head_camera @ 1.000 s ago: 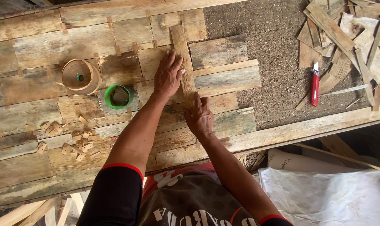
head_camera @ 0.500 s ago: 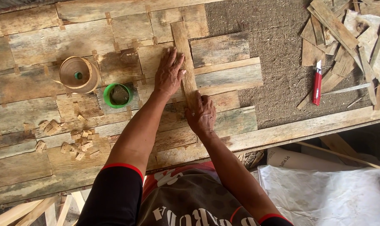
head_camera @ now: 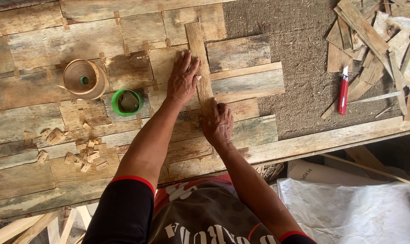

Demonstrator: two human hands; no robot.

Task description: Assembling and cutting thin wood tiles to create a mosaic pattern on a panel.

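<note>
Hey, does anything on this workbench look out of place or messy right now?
Small wood offcuts lie scattered left of the left hand, and loose veneer scraps are heaped untidily beside the red utility knife. Nothing looks broken or spilled.

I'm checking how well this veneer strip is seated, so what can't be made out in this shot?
Head view only:
- The lower end of the upright wooden strip is covered by the right hand.
- The strip's left edge lies under the left hand.
- The green cup holds something dark, too small to identify.
- The scrap pile is cut off by the right edge.
</note>
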